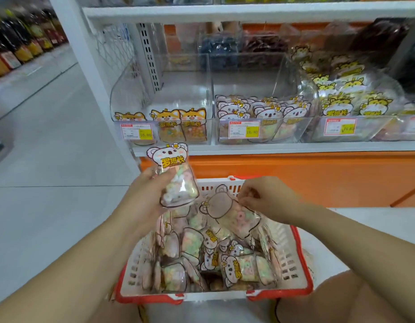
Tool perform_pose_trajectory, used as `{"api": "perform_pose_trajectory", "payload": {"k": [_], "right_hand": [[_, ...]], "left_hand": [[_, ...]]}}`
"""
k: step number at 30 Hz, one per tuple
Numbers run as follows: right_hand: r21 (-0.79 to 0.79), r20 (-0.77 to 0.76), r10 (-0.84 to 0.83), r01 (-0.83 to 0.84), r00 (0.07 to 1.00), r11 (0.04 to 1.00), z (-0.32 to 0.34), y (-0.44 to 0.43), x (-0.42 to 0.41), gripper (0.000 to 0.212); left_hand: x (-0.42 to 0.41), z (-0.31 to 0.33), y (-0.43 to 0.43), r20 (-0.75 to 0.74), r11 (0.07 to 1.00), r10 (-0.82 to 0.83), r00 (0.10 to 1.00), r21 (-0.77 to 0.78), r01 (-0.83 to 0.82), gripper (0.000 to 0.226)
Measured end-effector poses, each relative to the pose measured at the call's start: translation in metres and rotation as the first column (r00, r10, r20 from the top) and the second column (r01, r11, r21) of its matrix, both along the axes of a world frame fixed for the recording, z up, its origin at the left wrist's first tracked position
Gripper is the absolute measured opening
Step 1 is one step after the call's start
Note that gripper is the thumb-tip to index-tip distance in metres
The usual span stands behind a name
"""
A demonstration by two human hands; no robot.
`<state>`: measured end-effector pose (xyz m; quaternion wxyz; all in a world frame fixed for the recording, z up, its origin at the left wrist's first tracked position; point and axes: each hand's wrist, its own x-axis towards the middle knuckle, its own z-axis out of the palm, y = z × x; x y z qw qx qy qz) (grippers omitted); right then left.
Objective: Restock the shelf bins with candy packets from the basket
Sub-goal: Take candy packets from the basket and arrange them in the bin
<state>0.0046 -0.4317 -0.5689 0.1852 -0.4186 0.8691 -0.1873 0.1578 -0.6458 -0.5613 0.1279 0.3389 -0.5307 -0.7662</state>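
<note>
Gripped one koala candy packet (176,180) upright in left hand (141,201) over the far edge of the basket (288,255); pinched the top of a second packet (236,215) with right hand (269,197). Looked likely to slip from so thin a pinch.

Yellow characters 罗班长 ran across the koala candy packet (174,169) gripped in the left hand (141,206), and across the fox-faced packets (193,129) farther back. The left price tag (136,131) and the middle price tag (244,129) each read 16.80 on yellow. The right price tag (341,126) seemed to read the same. All smaller print was blurred.
</note>
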Motion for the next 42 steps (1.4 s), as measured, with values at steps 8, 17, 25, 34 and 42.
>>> {"api": "perform_pose_trajectory", "payload": {"k": [8,17,25,34,42], "right_hand": [[-0.304,0.358,-0.283,0.398,0.89,0.865,0.021,0.009,0.006,0.012],[-0.492,0.333,-0.252,0.395,0.909,0.776,0.015,-0.021,0.054,0.016],[-0.492,0.253,-0.091,0.209,0.963,0.845,0.023,-0.015,0.059,0.031],[-0.49,0.399,0.064,0.154,0.915,0.858,0.027,-0.006,0.061,0.044],[-0.452,0.667,0.094,0.302,0.739,0.839,0.012,-0.023,0.052,0.048]], "left_hand": [[-0.002,-0.004,0.018,0.052,0.997,0.081,0.995,-0.009,-0.08,0.029],[-0.016,-0.024,0.083,0.027,0.998,-0.06,0.998,0.029,0.06,0.041],[-0.014,-0.014,0.072,-0.095,0.97,-0.093,0.991,0.215,0.112,0.068],[-0.012,-0.02,0.061,-0.007,0.982,-0.189,0.982,0.03,0.189,0.094],[-0.001,-0.025,0.044,-0.038,0.986,-0.135,0.99,0.088,0.138,0.152]]}}
